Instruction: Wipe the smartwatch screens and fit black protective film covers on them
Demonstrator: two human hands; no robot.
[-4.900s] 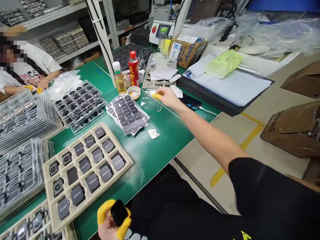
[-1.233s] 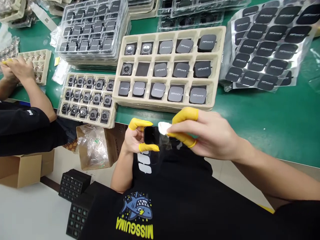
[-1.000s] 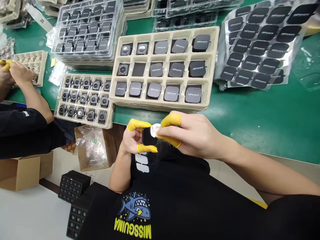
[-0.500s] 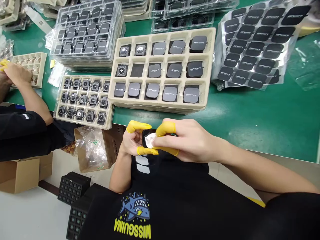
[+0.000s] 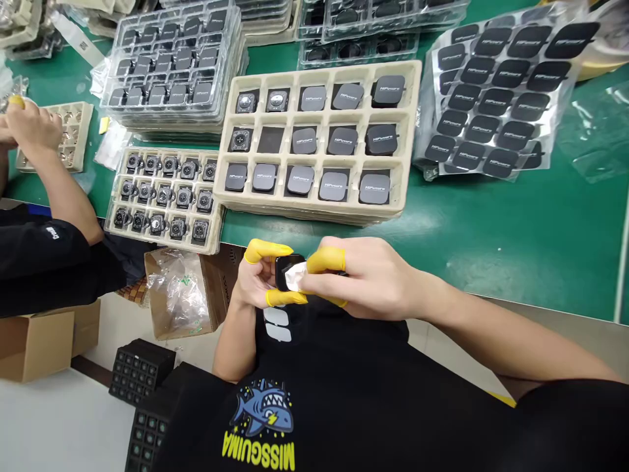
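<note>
A small black watch face (image 5: 283,267) is gripped along its edges by my left hand (image 5: 256,278), whose thumb and finger wear yellow finger covers. My right hand (image 5: 366,275), also in yellow finger covers, pinches a white cloth (image 5: 295,276) against the face. Beyond my hands lies a beige tray (image 5: 317,204) on a stack. Most of its compartments show dark covered squares, three at the left hold bare watch bodies, and one in the middle row shows only its dark bottom.
A tray of watch bodies (image 5: 164,241) overlaps the table edge at left. Clear trays (image 5: 162,118) are stacked behind it. Sheets of black labels (image 5: 484,101) lie at right. Another person's hand (image 5: 37,128) works at far left; an open carton (image 5: 216,288) stands below.
Both hands have shifted slightly left with the watch face, and more of its black surface shows beside the cloth. The other person's hand has risen a little.
</note>
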